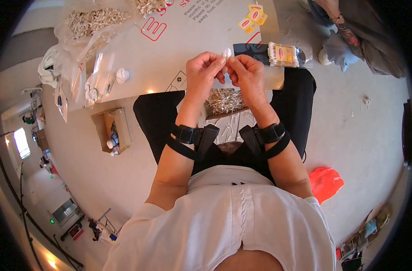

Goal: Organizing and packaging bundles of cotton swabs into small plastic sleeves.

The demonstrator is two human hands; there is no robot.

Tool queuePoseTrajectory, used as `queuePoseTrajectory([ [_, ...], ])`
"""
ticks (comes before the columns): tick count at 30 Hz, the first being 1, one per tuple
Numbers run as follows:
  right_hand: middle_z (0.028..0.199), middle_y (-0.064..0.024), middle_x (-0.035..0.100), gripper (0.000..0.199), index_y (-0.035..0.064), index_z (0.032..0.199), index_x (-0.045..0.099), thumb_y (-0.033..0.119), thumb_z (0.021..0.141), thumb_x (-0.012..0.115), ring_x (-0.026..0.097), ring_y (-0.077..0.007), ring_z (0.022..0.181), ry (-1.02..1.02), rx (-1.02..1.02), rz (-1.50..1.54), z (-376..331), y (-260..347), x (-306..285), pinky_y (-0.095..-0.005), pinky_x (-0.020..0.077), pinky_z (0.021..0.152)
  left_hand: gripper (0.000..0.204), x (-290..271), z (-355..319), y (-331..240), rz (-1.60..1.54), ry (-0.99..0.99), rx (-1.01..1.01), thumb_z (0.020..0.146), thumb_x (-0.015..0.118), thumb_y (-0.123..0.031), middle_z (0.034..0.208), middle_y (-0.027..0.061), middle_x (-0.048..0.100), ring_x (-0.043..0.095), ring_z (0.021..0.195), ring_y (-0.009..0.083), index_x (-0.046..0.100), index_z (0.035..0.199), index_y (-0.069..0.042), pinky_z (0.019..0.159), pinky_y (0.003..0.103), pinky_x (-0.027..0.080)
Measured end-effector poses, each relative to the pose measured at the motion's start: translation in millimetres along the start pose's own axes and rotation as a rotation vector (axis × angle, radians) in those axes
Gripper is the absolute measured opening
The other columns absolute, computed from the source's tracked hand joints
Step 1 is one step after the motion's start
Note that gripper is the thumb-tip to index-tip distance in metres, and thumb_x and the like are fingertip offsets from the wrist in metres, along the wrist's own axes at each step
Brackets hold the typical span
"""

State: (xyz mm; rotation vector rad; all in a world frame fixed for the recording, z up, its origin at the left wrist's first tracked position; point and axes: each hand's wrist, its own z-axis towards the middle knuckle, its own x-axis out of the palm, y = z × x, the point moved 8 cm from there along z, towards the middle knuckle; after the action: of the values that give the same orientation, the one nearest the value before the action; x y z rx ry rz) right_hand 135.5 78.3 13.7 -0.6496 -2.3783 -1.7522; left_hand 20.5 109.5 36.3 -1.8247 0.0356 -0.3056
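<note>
Above the near edge of the table, my left hand (pixel 204 70) and my right hand (pixel 248 77) meet, fingertips pinched together. Between them is a small whitish, shiny thing (pixel 227 53), too small to name. Below my hands a cardboard box of loose cotton swabs (pixel 226 101) rests at my lap. Right of my right hand lies a clear pack of cotton swabs (pixel 283 54) with a yellow label, beside a flat dark sheet (pixel 251 53). Several yellow label cards (pixel 253 19) are farther back on the table.
Large clear bags of cotton swabs (pixel 95 22) fill the table's far left, with a white round lid (pixel 122 75) nearby. An open cardboard box (pixel 112 131) stands on the floor at left. A red plastic bag (pixel 325 184) lies at right. Another person's arm (pixel 346 27) shows at upper right.
</note>
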Motion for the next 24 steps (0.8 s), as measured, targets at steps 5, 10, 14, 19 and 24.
queuePoseTrajectory([
  [5,0.054,0.0015,0.05,0.029,0.0013,0.066,0.057,0.021,0.087,0.057,0.042,-0.0033,0.046,-0.003,-0.003,0.007,0.4,-2.2,-1.3,-0.0196,0.0322,0.04,0.014,-0.6,0.3,0.3,0.011,-0.006,0.008,0.084,0.058,-0.008,0.064,0.0051,0.057,0.051,0.051,0.0095,0.059,0.077,0.003,0.045,0.023,0.044],
  [10,0.061,0.0018,0.052,0.024,0.0028,0.073,0.058,0.021,0.089,0.057,0.041,-0.0021,0.048,0.011,-0.011,-0.041,0.9,-1.2,-1.2,-0.017,0.0301,0.041,0.013,-0.2,0.7,-1.9,0.06,-0.003,0.023,0.085,0.057,-0.007,0.064,0.0051,0.057,0.051,0.051,0.0091,0.059,0.077,0.004,0.045,0.023,0.044],
  [14,0.061,0.0022,0.052,0.026,0.0032,0.072,0.058,0.022,0.089,0.056,0.041,-0.002,0.048,0.005,-0.018,-0.028,1.6,-1.3,-0.9,-0.017,0.0301,0.041,0.013,-0.5,1.2,-2.2,0.068,-0.015,0.02,0.084,0.057,-0.006,0.064,0.0049,0.057,0.051,0.051,0.0089,0.059,0.076,0.004,0.045,0.022,0.043],
  [19,0.059,0.0024,0.051,0.027,0.0036,0.071,0.057,0.023,0.089,0.056,0.04,-0.0021,0.047,0.013,-0.017,-0.022,2.8,-0.4,0.2,-0.0171,0.0299,0.04,0.013,-1.0,1.3,-2.0,0.037,-0.02,0.017,0.084,0.057,-0.006,0.063,0.005,0.057,0.051,0.051,0.0092,0.06,0.076,0.004,0.045,0.022,0.043],
  [24,0.056,0.0027,0.049,0.03,0.0046,0.067,0.057,0.026,0.088,0.058,0.039,-0.0019,0.045,-0.001,-0.037,-0.071,5.0,2.3,0.2,-0.0171,0.0291,0.039,0.013,-0.6,1.4,-2.2,0.049,-0.028,0.013,0.084,0.056,-0.005,0.063,0.0053,0.057,0.051,0.051,0.0098,0.06,0.075,0.004,0.045,0.023,0.043],
])
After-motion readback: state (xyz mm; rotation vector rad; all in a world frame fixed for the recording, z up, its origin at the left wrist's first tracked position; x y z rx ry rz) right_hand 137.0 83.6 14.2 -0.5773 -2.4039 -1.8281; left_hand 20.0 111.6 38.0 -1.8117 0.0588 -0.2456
